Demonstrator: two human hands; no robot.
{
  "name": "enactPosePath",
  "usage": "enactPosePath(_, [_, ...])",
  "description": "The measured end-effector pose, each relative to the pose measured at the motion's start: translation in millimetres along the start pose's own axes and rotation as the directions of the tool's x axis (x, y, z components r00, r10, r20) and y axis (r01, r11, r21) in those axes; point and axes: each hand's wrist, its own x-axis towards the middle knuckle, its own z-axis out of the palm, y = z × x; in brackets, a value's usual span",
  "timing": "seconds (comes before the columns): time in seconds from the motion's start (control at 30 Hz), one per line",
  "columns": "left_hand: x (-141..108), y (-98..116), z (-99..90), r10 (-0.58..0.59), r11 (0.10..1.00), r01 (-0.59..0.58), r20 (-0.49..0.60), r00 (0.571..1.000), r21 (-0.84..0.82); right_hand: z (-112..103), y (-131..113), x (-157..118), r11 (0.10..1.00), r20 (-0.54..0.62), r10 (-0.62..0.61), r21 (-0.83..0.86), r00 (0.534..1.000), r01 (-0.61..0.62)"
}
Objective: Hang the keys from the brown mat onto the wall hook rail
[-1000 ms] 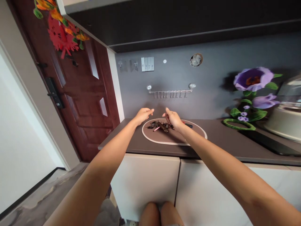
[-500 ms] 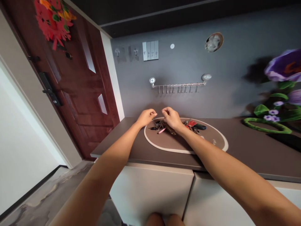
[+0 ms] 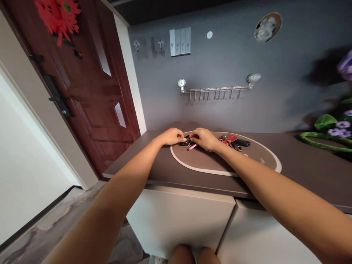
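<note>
A bunch of keys [image 3: 187,141] with dark and metal pieces lies at the left end of an oval brown mat [image 3: 209,171] with a pale rim. My left hand [image 3: 172,136] pinches at it from the left, thumb and forefinger together. Opposite, my right hand [image 3: 205,139] has its fingertips closed on the same bunch, close to the left fingertips. A pink stick-like piece [image 3: 193,146] pokes out below the right fingers. Which single piece each hand grips is too small to tell. Part of the bunch is hidden behind my right hand.
Farther right on the mat lies a second bunch of keys [image 3: 235,147] with a red tag and a dark holder. A clear hook rail [image 3: 217,89] is fixed to the grey wall above. Plush purple flowers [image 3: 342,128] stand at the right. A dark red door [image 3: 93,110] is at the left.
Both hands have come down from just above the mat onto the left bunch of keys, and their fingertips are closer together. The camera view has tilted downward.
</note>
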Motion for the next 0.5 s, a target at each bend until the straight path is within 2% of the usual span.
enactPosePath(0.17, [-1.9, 1.6, -0.1, -0.054, 0.998, 0.052, 0.064, 0.997, 0.027, -1.7, -2.0, -0.1, 0.993, 0.066, 0.027, -0.117, 0.997, -0.019])
enactPosePath(0.5, [-1.7, 8.9, 1.0, -0.049, 0.994, 0.057, 0.083, 0.995, -0.093, 0.6, 0.4, 1.9, 0.988, 0.080, 0.011, -0.156, 0.997, 0.002])
